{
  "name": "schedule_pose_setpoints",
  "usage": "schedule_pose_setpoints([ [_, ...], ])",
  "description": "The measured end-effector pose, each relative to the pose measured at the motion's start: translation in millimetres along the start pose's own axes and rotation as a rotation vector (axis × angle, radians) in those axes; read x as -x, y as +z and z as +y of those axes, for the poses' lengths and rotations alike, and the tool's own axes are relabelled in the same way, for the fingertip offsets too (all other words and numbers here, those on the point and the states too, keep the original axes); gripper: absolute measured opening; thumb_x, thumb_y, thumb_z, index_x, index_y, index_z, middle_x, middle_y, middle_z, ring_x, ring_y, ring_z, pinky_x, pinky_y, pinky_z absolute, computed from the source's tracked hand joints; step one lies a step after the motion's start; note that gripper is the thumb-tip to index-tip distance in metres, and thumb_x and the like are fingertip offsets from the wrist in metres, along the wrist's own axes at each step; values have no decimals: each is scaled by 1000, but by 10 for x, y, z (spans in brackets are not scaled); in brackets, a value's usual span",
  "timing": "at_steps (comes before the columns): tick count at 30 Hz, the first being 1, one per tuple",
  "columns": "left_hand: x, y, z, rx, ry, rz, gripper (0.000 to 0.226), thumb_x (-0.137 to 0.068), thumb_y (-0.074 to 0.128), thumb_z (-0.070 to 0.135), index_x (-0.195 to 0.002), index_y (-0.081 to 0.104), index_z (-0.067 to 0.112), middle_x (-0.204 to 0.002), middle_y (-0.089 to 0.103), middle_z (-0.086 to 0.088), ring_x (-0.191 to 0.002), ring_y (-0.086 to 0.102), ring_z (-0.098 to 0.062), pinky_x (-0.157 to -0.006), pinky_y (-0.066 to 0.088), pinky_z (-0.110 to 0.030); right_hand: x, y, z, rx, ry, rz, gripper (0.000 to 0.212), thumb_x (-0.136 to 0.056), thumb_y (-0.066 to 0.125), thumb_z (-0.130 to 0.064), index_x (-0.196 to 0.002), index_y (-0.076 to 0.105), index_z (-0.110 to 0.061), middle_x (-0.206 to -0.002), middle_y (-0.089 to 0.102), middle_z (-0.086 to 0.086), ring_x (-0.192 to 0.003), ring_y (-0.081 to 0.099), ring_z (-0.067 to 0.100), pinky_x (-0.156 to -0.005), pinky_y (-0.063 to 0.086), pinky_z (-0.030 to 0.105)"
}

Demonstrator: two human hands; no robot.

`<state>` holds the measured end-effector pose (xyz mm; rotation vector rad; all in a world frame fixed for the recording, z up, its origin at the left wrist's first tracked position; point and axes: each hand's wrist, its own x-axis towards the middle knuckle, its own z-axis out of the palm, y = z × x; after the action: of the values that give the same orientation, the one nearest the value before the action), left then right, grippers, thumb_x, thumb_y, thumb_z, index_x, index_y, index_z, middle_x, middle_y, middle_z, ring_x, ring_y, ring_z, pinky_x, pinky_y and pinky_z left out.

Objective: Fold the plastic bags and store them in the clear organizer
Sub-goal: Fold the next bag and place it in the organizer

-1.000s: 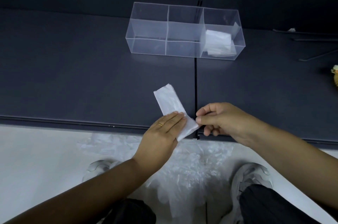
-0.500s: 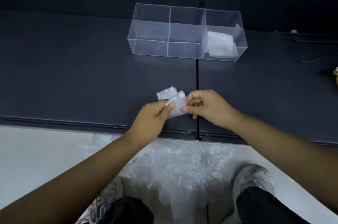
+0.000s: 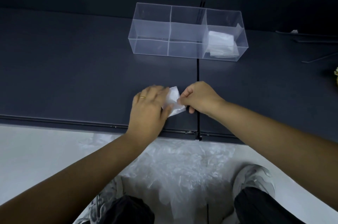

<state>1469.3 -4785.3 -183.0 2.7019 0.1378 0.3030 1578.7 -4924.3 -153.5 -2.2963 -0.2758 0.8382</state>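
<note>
A small folded white plastic bag (image 3: 173, 102) lies on the dark table near its front edge. My left hand (image 3: 149, 107) lies flat over the bag's left part, fingers spread, a ring on one finger. My right hand (image 3: 198, 98) pinches the bag's right edge with curled fingers. The clear organizer (image 3: 186, 22) stands further back, with three compartments side by side. Its right compartment holds folded white bags (image 3: 222, 43); the left and middle ones hold nothing.
A pile of loose clear plastic bags (image 3: 179, 169) lies on the pale floor below the table edge, between my shoes (image 3: 256, 179). A seam (image 3: 197, 70) runs through the dark table. Thin rods (image 3: 318, 58) lie at the far right, beside a yellowish object (image 3: 336, 75).
The long strip of bag was folded over into a short packet. My left hand went from pinching it to pressing flat on it. My right hand still grips the right edge.
</note>
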Motion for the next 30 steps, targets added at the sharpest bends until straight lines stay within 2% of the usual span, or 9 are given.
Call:
schedule_pose_setpoints([
  [2,43,90,-7,-144,26,-165,56,-99,41,43,-146,39,14,-154,35,-5,-145,24,-28,-116,13,-45,11,3,-29,20,5,6,12,-83,69,-19,-72,68,-18,-40,57,-6,-37,53,1,-50,40,19],
  [4,66,135,-58,-227,-6,-248,69,-95,13,56,-153,19,19,-161,15,2,-149,5,-22,-118,-3,-44,28,26,-29,27,-19,36,13,-84,67,-17,-72,66,-19,-46,60,-7,-42,56,3,-53,44,21],
  [7,58,149,-100,-241,-33,-282,79,-87,-1,64,-154,8,23,-162,5,4,-149,-3,-21,-117,-10,-44,108,150,9,105,-94,173,5,-86,65,-24,-85,63,-20,-71,62,-9,-69,61,12,-67,51,31],
  [10,43,147,-111,-276,-39,-314,82,-84,-4,68,-154,-1,25,-163,-2,4,-149,-8,-21,-115,-14,-44,217,342,118,323,-226,322,33,-87,63,-41,-111,54,-19,-99,61,-5,-92,57,17,-79,45,33],
  [13,46,151,-118,-322,-58,-329,87,-80,-9,71,-153,-7,25,-162,-7,3,-148,-13,-22,-116,-13,-48,235,401,252,470,-280,419,42,-89,59,-46,-120,50,-20,-117,53,-1,-111,49,20,-90,34,32],
  [22,41,150,-113,-373,-142,-337,97,-73,-14,76,-151,-15,19,-161,-16,-2,-147,-19,-24,-116,-11,-51,252,430,333,424,-283,510,14,-95,53,-22,-108,57,-17,-108,52,2,-104,48,22,-87,29,31],
  [25,46,145,-66,-384,-174,-342,99,-73,-15,75,-151,-14,14,-161,-15,-6,-147,-17,-24,-117,-8,-52,249,445,253,362,-226,490,16,-96,49,-32,-96,59,-20,-104,50,-2,-101,47,19,-85,29,31],
  [27,54,148,-22,-405,-194,-349,102,-73,-17,74,-151,-13,10,-161,-14,-9,-147,-15,-25,-118,-6,-52,238,442,187,353,-180,429,17,-92,57,-38,-88,58,-22,-102,47,-5,-100,44,16,-85,30,30],
  [30,93,147,28,-409,-245,-356,106,-70,-21,74,-150,-14,4,-160,-14,-14,-147,-15,-27,-118,-5,-51,234,406,75,274,-181,363,16,-84,66,-31,-77,56,-20,-96,49,-7,-93,50,15,-82,41,30],
])
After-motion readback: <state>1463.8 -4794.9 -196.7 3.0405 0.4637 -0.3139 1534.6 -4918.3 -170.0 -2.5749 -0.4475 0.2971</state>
